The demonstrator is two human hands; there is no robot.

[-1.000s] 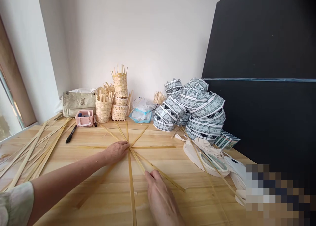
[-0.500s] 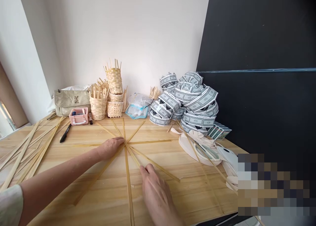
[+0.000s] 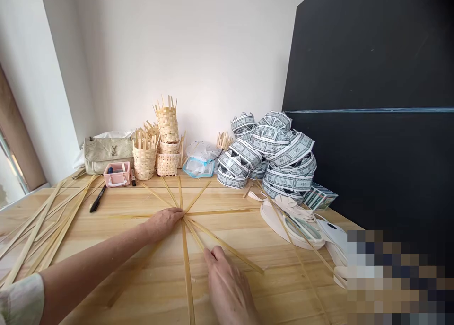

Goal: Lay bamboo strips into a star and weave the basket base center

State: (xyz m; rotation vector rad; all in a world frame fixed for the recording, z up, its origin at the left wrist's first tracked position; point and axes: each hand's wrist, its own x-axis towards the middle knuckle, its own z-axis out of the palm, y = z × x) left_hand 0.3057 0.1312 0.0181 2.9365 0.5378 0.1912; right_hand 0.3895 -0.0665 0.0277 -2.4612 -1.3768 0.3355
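Several thin bamboo strips (image 3: pixel 187 263) lie crossed on the wooden table, fanning out like spokes from one point. My left hand (image 3: pixel 165 224) is at that crossing, its fingertips pressed together on the overlapping strips. Nearer to me, my right hand (image 3: pixel 227 282) is closed, thumb and forefinger pinching the near end of one diagonal bamboo strip (image 3: pixel 196 236). To the right of that hand, another strip (image 3: pixel 234 251) lies slanted and untouched. Part of the lower-left strip is hidden under my left forearm.
Loose strips (image 3: pixel 42 230) cover the table's left side, beside a black marker (image 3: pixel 98 198). Along the back stand a beige bag (image 3: pixel 102 152), a pink box (image 3: pixel 117 178), woven baskets (image 3: pixel 144 162), a plastic bag (image 3: pixel 200 159) and patterned paper crowns (image 3: pixel 283 145). Pale ribbon rolls (image 3: pixel 276 223) lie right.
The whole view has shifted slightly, so things appear a little lower and farther right. Both hands keep their places on the strips.
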